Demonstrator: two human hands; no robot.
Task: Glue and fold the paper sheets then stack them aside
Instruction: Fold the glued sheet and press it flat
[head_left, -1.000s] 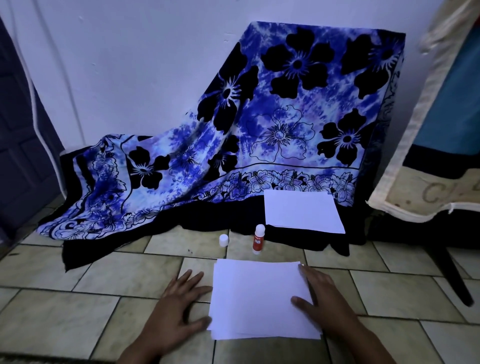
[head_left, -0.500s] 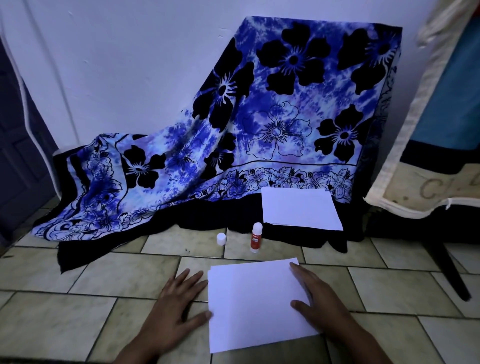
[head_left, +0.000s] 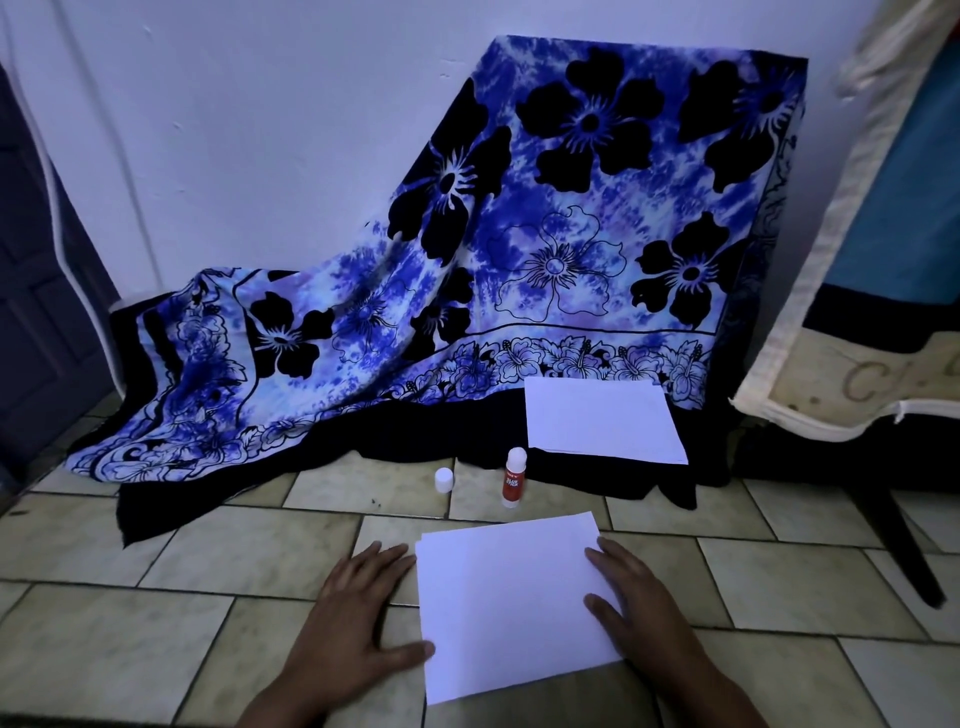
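- On the floor (head_left: 156, 623), between both hands: sheet (head_left: 514, 603), flat, seemingly folded, not yet stacked.
- Left hand (head_left: 353, 618): fingers straight, touching the sheet's left edge, grasping nothing.
- Right hand (head_left: 639, 618): flat, pressing its right edge.
- Glue stick (head_left: 514, 478): upright beyond; cap (head_left: 444, 479) beside it.
- Stack (head_left: 602, 421): on the cloth (head_left: 571, 234); some sheets likely finished.

Tiled floor (head_left: 130, 649) with paper sheets (head_left: 514, 597), glue stick (head_left: 514, 479), cap (head_left: 444, 479), cloth (head_left: 311, 364).
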